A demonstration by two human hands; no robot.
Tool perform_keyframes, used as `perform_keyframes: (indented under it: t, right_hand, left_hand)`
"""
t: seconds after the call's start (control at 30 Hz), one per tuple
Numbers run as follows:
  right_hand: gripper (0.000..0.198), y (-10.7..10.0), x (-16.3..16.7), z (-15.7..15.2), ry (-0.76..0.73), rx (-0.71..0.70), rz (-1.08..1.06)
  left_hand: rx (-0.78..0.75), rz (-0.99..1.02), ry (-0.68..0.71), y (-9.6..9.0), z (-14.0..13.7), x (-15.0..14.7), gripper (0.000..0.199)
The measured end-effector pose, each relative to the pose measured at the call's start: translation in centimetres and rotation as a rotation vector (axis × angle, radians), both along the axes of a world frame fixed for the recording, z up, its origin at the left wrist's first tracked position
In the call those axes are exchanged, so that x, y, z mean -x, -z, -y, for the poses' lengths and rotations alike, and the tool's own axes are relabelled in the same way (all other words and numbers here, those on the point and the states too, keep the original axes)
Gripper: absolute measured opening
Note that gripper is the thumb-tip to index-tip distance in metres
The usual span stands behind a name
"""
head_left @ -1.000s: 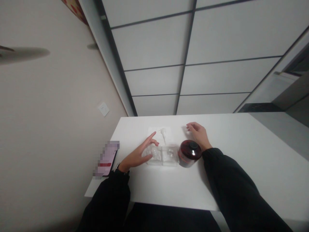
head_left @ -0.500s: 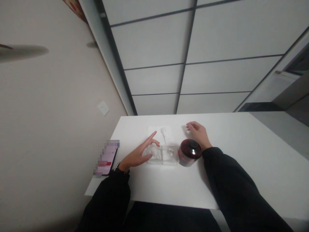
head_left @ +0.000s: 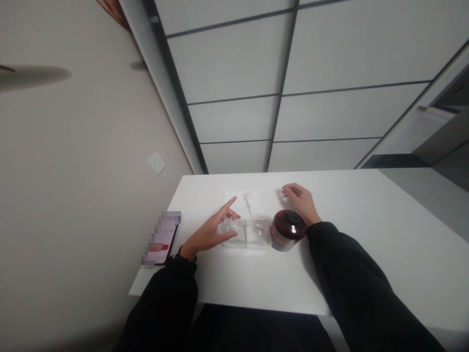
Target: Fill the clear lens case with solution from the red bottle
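My left hand [head_left: 210,233] hovers over the left part of a clear plastic box [head_left: 258,238] with two compartments. Its thumb and index finger are stretched wide apart. A small clear rounded item [head_left: 231,225] lies in the left compartment, partly behind the hand; whether the fingers touch it I cannot tell. Another clear round piece [head_left: 259,228] sits in the right compartment. My right hand [head_left: 301,201] rests on its side on the table, fingers loosely bent and holding nothing. Its wrist lies beside a dark red jar [head_left: 288,230] with a black knob on top.
Behind the box, a small white stick-like item [head_left: 248,201] lies on a pale sheet [head_left: 258,196]. A phone [head_left: 161,242] stands slanted at the left edge of the white table [head_left: 256,283]. A wall [head_left: 91,195] borders the left side, and white panels [head_left: 238,117] rise behind.
My left thumb has moved a little to the right and up over the box, and the index finger has shifted slightly left. My right hand stays where it was.
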State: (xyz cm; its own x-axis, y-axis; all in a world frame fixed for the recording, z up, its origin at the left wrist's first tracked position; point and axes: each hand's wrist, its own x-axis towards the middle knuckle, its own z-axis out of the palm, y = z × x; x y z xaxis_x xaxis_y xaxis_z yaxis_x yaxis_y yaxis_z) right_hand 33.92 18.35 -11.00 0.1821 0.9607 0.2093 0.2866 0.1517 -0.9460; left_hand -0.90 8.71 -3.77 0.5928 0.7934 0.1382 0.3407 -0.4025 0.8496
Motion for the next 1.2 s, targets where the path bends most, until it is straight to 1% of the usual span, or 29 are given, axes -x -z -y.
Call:
perform_keyframes:
  t: [0.17,0.3,0.6,0.97,1.2]
  right_hand:
    - [0.046,0.0,0.0,0.0,0.002,-0.005,0.004]
    - [0.045,-0.1,0.0,0.0,-0.003,-0.005,0.011]
    - [0.045,-0.1,0.0,0.0,-0.002,-0.008,0.018]
    - [0.048,-0.1,0.0,0.1,-0.003,-0.013,0.026]
    - [0.045,-0.2,0.0,0.1,-0.007,-0.013,0.027]
  left_hand:
    - [-0.014,0.007,0.001,0.0,0.0,0.0,0.094]
    - [0.018,0.024,-0.047,0.2,-0.1,-0.1,0.095]
    - [0.082,0.067,-0.059,-0.2,-0.1,-0.1,0.093]
    - [0.087,0.075,-0.034,-0.8,0.2,0.2,0.081]
    - [0.125,0.100,-0.023,-1.1,0.3,0.1,0.091]
